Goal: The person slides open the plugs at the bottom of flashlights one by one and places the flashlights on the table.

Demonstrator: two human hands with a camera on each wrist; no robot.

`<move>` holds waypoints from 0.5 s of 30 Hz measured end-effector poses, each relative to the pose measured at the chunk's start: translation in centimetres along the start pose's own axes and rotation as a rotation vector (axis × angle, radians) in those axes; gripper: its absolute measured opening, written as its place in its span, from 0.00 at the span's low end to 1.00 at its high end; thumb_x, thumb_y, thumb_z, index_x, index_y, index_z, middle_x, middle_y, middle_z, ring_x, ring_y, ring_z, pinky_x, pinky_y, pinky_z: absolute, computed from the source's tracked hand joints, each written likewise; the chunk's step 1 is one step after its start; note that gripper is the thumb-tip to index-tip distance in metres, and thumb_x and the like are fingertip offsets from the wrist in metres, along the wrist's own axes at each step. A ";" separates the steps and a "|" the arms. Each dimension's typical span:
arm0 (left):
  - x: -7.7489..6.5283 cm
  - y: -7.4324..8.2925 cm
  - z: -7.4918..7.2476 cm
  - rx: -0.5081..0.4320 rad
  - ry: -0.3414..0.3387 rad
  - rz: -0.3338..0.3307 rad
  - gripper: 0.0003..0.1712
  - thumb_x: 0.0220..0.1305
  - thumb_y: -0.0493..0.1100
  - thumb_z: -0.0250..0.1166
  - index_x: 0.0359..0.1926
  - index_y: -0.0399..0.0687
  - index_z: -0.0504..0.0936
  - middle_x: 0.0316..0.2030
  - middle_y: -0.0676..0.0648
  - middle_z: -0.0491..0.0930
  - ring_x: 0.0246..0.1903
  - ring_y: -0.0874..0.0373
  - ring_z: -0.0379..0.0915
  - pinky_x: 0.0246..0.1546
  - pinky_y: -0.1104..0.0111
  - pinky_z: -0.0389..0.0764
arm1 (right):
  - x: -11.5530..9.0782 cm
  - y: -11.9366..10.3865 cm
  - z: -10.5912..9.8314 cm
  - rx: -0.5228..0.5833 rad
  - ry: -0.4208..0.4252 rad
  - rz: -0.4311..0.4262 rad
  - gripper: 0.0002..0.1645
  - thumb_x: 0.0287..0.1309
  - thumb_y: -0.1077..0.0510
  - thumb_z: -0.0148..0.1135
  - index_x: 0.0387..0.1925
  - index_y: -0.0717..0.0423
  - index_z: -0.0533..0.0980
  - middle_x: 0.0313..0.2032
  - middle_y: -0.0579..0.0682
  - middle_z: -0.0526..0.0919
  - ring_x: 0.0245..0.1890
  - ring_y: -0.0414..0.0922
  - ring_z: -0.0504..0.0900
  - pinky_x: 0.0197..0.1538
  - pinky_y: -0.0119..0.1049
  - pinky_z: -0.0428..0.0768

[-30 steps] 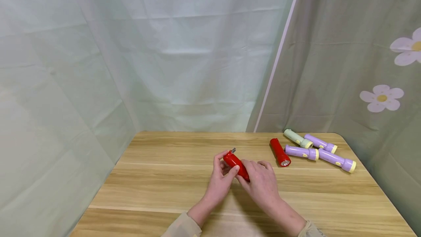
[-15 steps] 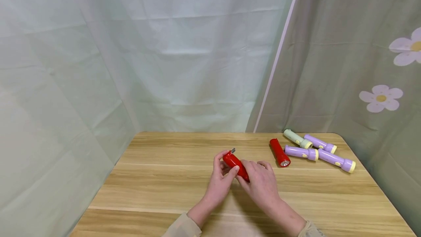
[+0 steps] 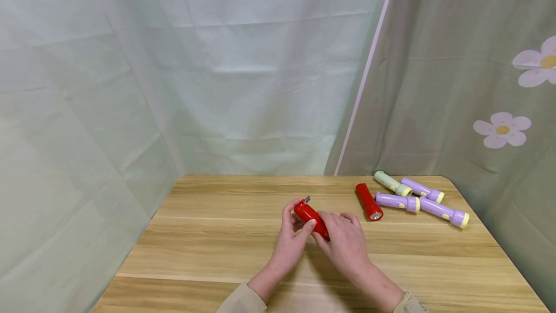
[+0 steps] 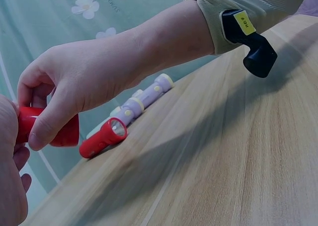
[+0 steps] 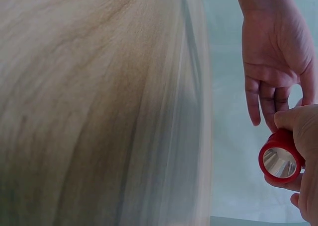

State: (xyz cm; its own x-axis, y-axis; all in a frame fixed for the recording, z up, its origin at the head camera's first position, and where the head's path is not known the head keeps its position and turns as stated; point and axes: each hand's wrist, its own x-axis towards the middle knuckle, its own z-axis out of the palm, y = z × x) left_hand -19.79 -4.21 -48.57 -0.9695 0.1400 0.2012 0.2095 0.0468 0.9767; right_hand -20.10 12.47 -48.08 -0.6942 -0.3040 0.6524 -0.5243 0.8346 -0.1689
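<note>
Above the table, both hands hold a red flashlight (image 3: 307, 212) tilted, its tail end up and to the left. A small grey metal-looking piece (image 3: 307, 199) sticks out at that tail end. My left hand (image 3: 290, 243) pinches the body near the tail between thumb and fingers. Around the head end my right hand (image 3: 347, 245) grips, covering most of it in the head view. The right wrist view shows the flashlight's round silver reflector (image 5: 279, 162) facing the camera. To the right, a second red flashlight (image 3: 369, 202) lies on the table.
At the table's back right lie several more flashlights: a pale green one (image 3: 391, 182) and purple ones with yellow rims, such as the front purple flashlight (image 3: 440, 209). A light curtain (image 3: 260, 86) hangs behind the wooden table (image 3: 208, 235).
</note>
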 end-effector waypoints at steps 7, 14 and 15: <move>0.1 -0.1 -0.1 0.010 0.005 0.011 0.37 0.73 0.48 0.65 0.75 0.61 0.56 0.55 0.47 0.78 0.56 0.50 0.76 0.54 0.60 0.79 | 0.0 -0.1 -0.1 0.006 -0.012 0.009 0.25 0.51 0.49 0.80 0.49 0.50 0.79 0.38 0.47 0.88 0.36 0.46 0.86 0.55 0.50 0.73; 0.1 -0.1 -0.1 0.007 0.011 -0.006 0.37 0.72 0.49 0.66 0.74 0.66 0.57 0.55 0.48 0.78 0.56 0.50 0.76 0.53 0.60 0.80 | 0.0 0.0 0.0 0.010 -0.012 0.013 0.26 0.51 0.49 0.80 0.50 0.50 0.79 0.38 0.47 0.88 0.36 0.46 0.85 0.55 0.50 0.73; 0.0 -0.1 0.0 0.004 0.012 -0.009 0.37 0.72 0.49 0.66 0.74 0.67 0.57 0.55 0.48 0.78 0.56 0.50 0.76 0.52 0.60 0.81 | 0.0 0.0 0.0 0.011 -0.012 0.014 0.26 0.51 0.49 0.80 0.50 0.50 0.79 0.38 0.47 0.88 0.36 0.46 0.85 0.55 0.50 0.73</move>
State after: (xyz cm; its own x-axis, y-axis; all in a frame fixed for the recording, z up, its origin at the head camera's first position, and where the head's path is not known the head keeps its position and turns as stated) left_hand -19.84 -4.24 -48.65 -0.9728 0.1280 0.1931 0.2010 0.0517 0.9782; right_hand -20.05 12.49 -48.07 -0.7075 -0.2980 0.6408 -0.5197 0.8338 -0.1861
